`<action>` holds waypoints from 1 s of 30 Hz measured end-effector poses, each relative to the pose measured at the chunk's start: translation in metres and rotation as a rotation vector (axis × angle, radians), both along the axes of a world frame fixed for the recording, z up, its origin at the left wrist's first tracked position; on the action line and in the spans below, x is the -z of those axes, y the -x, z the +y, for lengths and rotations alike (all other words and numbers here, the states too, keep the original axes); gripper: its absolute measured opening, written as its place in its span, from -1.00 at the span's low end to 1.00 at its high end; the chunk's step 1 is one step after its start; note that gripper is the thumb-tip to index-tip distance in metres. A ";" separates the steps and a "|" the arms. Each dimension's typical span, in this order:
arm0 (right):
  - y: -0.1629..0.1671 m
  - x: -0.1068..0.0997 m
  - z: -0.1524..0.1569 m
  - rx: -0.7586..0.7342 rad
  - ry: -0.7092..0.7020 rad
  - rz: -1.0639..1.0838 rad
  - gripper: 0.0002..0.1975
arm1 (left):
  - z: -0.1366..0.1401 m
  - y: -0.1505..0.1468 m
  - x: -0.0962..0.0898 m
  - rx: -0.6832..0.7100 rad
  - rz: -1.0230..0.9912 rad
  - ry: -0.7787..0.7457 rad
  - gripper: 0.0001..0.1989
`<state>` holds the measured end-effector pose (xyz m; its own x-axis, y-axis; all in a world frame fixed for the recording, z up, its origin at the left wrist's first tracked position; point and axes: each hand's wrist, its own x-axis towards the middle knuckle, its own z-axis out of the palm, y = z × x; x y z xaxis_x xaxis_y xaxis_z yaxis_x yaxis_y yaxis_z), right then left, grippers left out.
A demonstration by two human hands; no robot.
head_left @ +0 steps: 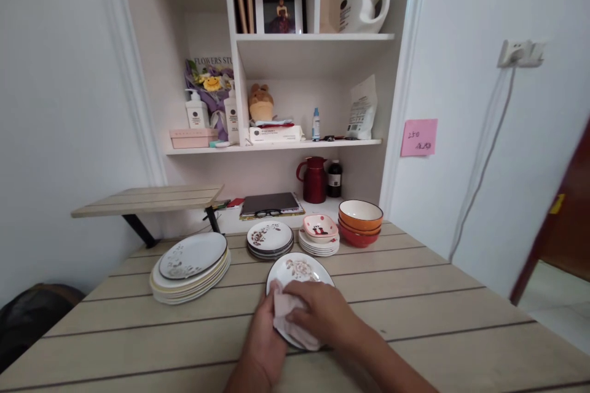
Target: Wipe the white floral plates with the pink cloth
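Observation:
A white plate [302,265] with a dark rim and a brown flower print is tilted up a little over the near part of the table. My left hand [266,334] grips its left edge, the fingers partly hidden behind it. On the plate's face my right hand [322,312] presses a pale pink cloth [295,320], bunched under the fingers. Just beyond stands a stack of small flower-print plates [270,236]. Beside that stack, a square pinkish bowl [319,227] rests on several small white plates [319,247].
Large plates [193,264] are stacked on the left of the slatted table [184,344]. Orange and red bowls [360,221] stand nested at the back right. Behind are a dark laptop [270,203], a red jug [314,180] and white shelves [276,147]. A small raised stand [147,199] is at the left.

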<state>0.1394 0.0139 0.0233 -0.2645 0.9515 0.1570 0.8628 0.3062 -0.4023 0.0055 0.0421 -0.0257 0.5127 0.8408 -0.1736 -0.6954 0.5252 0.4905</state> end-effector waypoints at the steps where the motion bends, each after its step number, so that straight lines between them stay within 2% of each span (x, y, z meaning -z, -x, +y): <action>1: 0.007 0.003 0.001 0.009 -0.027 0.007 -0.66 | 0.000 0.000 0.000 0.006 -0.002 -0.005 -0.47; 3: 0.015 0.007 0.006 0.055 -0.079 0.006 -0.58 | 0.000 -0.001 0.001 -0.005 0.000 -0.011 -0.51; 6: 0.006 0.006 0.012 0.167 -0.111 -0.027 -0.54 | 0.000 -0.002 0.001 -0.036 0.014 -0.010 -0.54; 10: -0.023 -0.004 0.010 0.208 0.024 -0.098 -0.59 | -0.003 -0.001 -0.001 -0.033 0.031 0.008 -0.49; 14: -0.030 -0.007 0.000 -0.009 0.146 -0.114 -0.63 | -0.006 0.001 -0.004 -0.004 0.088 0.026 -0.49; 17: -0.009 0.000 -0.004 -0.086 0.088 -0.064 -0.65 | -0.007 0.003 -0.007 -0.034 0.129 0.037 -0.51; 20: 0.012 0.007 0.000 -0.038 -0.025 0.020 -0.68 | -0.006 0.004 -0.008 -0.041 0.109 0.042 -0.52; 22: 0.015 0.010 0.005 0.025 -0.064 0.013 -0.64 | -0.005 0.003 -0.008 -0.028 0.068 0.027 -0.54; 26: -0.002 0.009 0.015 0.176 -0.067 -0.002 -0.56 | -0.006 0.000 -0.008 -0.022 0.040 -0.001 -0.54; 30: -0.019 0.006 0.015 0.210 -0.026 -0.034 -0.60 | -0.007 0.000 -0.007 -0.018 0.053 -0.002 -0.48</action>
